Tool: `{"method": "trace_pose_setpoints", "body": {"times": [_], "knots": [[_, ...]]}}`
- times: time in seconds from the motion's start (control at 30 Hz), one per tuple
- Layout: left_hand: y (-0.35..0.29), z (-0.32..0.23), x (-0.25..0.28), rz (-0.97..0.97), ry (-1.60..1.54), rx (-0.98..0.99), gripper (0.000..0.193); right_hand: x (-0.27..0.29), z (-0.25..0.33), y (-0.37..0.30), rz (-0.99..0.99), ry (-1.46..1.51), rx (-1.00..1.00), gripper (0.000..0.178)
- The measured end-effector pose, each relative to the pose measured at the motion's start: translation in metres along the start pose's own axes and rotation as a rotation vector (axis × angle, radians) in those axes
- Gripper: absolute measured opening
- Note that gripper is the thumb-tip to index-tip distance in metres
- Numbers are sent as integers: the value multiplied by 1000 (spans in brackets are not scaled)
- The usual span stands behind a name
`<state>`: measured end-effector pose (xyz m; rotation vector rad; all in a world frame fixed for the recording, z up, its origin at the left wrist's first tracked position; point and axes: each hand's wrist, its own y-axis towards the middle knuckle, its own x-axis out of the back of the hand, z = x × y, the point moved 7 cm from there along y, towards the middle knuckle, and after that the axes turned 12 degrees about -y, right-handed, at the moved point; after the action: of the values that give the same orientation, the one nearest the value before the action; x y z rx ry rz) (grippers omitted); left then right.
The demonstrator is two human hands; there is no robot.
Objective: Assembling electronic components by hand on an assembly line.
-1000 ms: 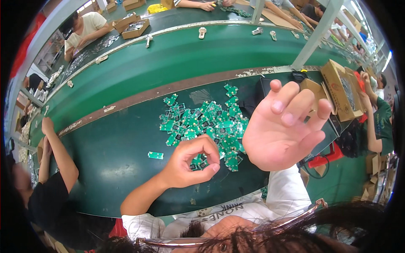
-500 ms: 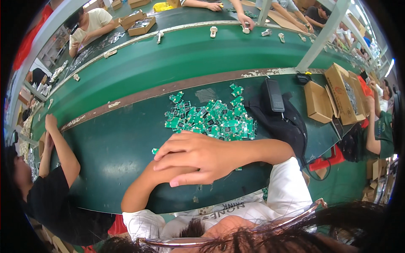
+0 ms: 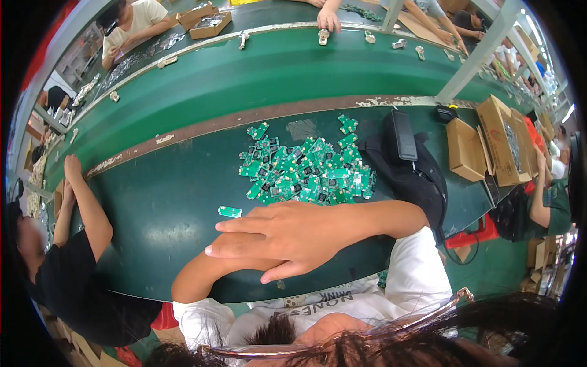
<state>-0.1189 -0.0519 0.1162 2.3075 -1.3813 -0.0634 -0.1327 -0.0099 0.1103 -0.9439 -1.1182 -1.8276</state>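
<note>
My right hand rests across my left arm, palm down, its fingers stretched out and slightly apart, holding nothing. Underneath it my left hand is hidden, so its fingers do not show. Just beyond my right fingertips a single green circuit board lies on the dark green table. A loose heap of green circuit boards spreads over the table past my hands, touching neither of them.
Right of the heap lie a black bag and a black box-shaped device. Farther right stand cardboard boxes. A green conveyor belt with small pale parts runs beyond. Co-workers sit left, right and across; a grey post rises at right.
My right fingers have shifted slightly left and spread, and the single board shows more fully. Across the belt, a co-worker's hand has moved left from one pale part to another. The view has shifted slightly.
</note>
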Motion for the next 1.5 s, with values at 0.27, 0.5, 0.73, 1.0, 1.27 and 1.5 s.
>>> {"method": "trace_pose_setpoints", "body": {"times": [0.27, 0.5, 0.73, 1.0, 1.27, 1.5], "knots": [[4, -10, 0, -32, -110, 40, 11, 24, 11, -2, -483, -143, 153, 47], [-8, -8, 12, -155, -201, 92, 11, 51, -6, 0, -532, 122, 175, 33], [-19, -10, 23, -411, -439, 223, 12, 55, -26, 4, -350, 293, -136, 46], [-28, -43, 27, -592, 152, -153, 19, 48, -36, 8, -435, 603, -107, 67], [-23, -61, 34, -452, 187, -206, 20, 53, -21, -2, -557, 339, 86, 50], [-23, -57, 16, -239, 160, -340, 20, 10, -62, -9, -337, 440, -48, 64]]}}
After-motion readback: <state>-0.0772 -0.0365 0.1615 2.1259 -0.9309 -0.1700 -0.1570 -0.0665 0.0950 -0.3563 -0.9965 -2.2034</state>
